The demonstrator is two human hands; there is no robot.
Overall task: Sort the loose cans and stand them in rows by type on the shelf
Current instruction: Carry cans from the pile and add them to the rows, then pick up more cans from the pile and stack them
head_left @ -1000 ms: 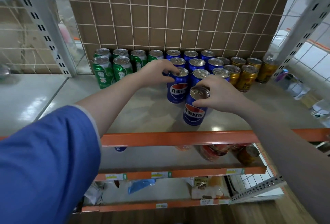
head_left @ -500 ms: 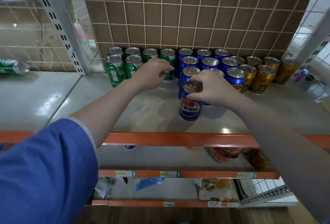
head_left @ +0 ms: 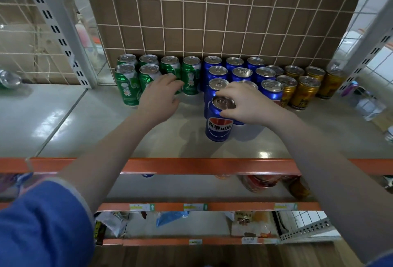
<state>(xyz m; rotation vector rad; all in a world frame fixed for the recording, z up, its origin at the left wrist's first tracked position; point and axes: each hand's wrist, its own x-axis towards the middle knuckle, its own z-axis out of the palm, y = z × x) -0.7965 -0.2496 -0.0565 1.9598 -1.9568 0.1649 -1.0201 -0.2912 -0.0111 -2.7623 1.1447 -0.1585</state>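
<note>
On the shelf: label lines follow, largest thing first.
Shelf (head_left: 106, 130): pale deck with an orange front lip, carrying all the standing cans against a wire-grid back.
Green cans (head_left: 148, 75): standing at far left in two rows.
Blue cans (head_left: 240, 71): forming the middle block, rows running near to far.
Gold cans (head_left: 302, 84): filling the far right.
Left hand (head_left: 159, 98): reaching toward the green cans with fingers relaxed and apart, gripping nothing.
Right hand (head_left: 248, 105): curling fingers and thumb over the top rim of the front blue can (head_left: 219, 124).
Front blue can: standing upright at the near end of the blue block, touching the can behind it.
Handling: probably full, so fairly heavy; its thin wall is likely dentable and smooth, so gripping the stiff rim or wrapping mid-body seems safest.
</note>
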